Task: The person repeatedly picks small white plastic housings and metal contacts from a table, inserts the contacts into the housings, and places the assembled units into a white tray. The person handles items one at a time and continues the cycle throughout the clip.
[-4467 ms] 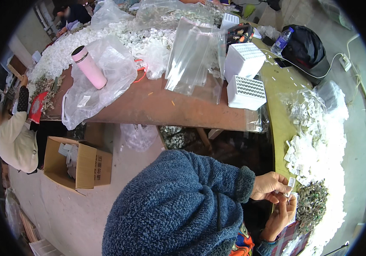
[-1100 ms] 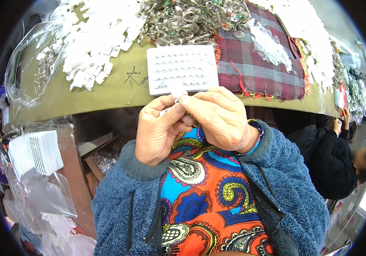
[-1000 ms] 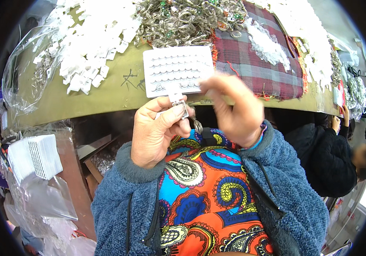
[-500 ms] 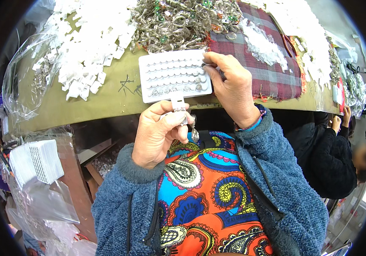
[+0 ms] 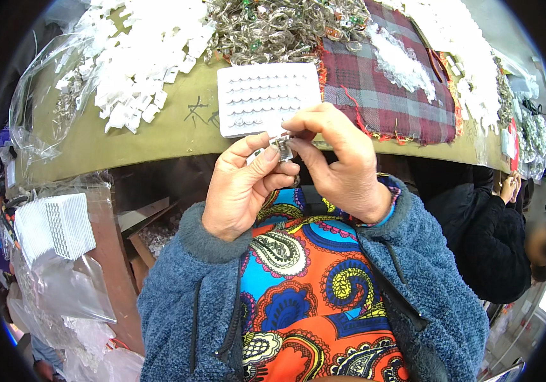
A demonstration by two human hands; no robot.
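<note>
Both hands meet just in front of the table's near edge. My left hand [image 5: 241,184] is closed, pinching a small white piece [image 5: 256,156] with a shiny, clear or metallic part [image 5: 282,145] beside it. My right hand [image 5: 343,162] has its thumb and forefinger pinched at the top of that shiny part; what lies between those fingertips is hidden. Right behind the fingers lies a white tray [image 5: 225,95] with rows of scalloped slots, its lower right corner partly covered by my right hand.
Behind the tray is a heap of shiny metallic loops [image 5: 279,35]. Small white pieces [image 5: 152,63] are piled at left. A plaid cloth [image 5: 375,83] carries clear bits [image 5: 403,60]. Stacked white trays [image 5: 56,229] stand lower left. A co-worker in black [image 5: 486,248] sits at right.
My right hand has come from the tray's right edge down to my left hand, and the fingertips now meet at the small piece. In the picture, the tray sits slightly higher and further right.
</note>
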